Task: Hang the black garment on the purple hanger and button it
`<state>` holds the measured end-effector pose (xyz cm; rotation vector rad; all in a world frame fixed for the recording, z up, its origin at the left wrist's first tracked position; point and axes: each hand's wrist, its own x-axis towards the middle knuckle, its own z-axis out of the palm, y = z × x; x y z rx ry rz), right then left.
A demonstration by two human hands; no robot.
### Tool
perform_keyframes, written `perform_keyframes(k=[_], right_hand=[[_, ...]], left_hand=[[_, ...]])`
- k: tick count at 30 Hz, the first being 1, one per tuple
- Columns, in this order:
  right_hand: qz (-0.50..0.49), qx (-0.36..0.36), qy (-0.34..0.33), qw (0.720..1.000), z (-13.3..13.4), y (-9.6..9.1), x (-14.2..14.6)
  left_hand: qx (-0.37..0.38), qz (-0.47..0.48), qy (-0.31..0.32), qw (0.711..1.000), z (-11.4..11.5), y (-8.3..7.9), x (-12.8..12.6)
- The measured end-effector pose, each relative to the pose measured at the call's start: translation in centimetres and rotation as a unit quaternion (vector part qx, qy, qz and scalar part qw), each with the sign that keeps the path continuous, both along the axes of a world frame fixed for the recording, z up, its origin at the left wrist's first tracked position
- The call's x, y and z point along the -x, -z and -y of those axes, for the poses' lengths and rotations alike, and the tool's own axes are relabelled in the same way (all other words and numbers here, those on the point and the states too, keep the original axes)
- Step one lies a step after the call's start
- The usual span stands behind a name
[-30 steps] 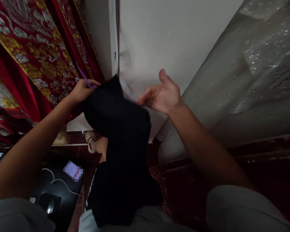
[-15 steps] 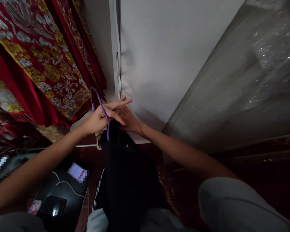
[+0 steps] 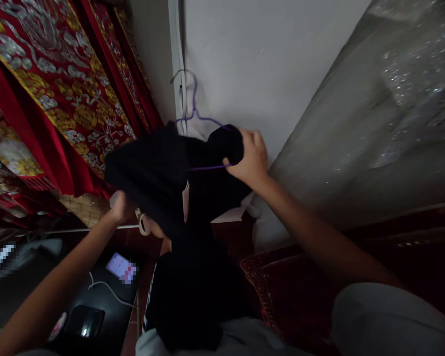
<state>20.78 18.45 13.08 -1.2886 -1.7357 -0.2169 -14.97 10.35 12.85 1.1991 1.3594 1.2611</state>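
Observation:
A black garment (image 3: 178, 198) hangs in front of me on a thin purple wire hanger (image 3: 193, 106), whose hook points up against the white wall. My right hand (image 3: 248, 158) is closed on the garment's right shoulder and the hanger's lower bar. My left hand (image 3: 120, 207) is low at the garment's left edge, its fingers tucked into the dark cloth. The garment's lower part drapes down onto my lap.
Red and gold embroidered fabric (image 3: 59, 89) hangs at the left. A glittery grey sheet (image 3: 374, 113) slopes at the right. A lit phone (image 3: 120, 267) with a white cable lies on a dark surface at the lower left. A sandalled foot (image 3: 146, 225) shows behind the garment.
The hands, pressed together at the hanger half a second ago, have parted. The hanger now stands upright inside the garment; my right hand has gone up right, my left down left.

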Motion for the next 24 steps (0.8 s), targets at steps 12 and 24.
perform_keyframes(k=[12,24], right_hand=[[0.056,0.04,-0.004,0.998,0.4,-5.2,0.6],[-0.047,0.007,-0.179,0.983,5.4,2.1,6.8]], left_hand=[[-0.147,0.14,-0.123,0.971,0.6,5.5,-5.1],[0.007,0.255,-0.152,0.955,4.0,9.4,-5.6]])
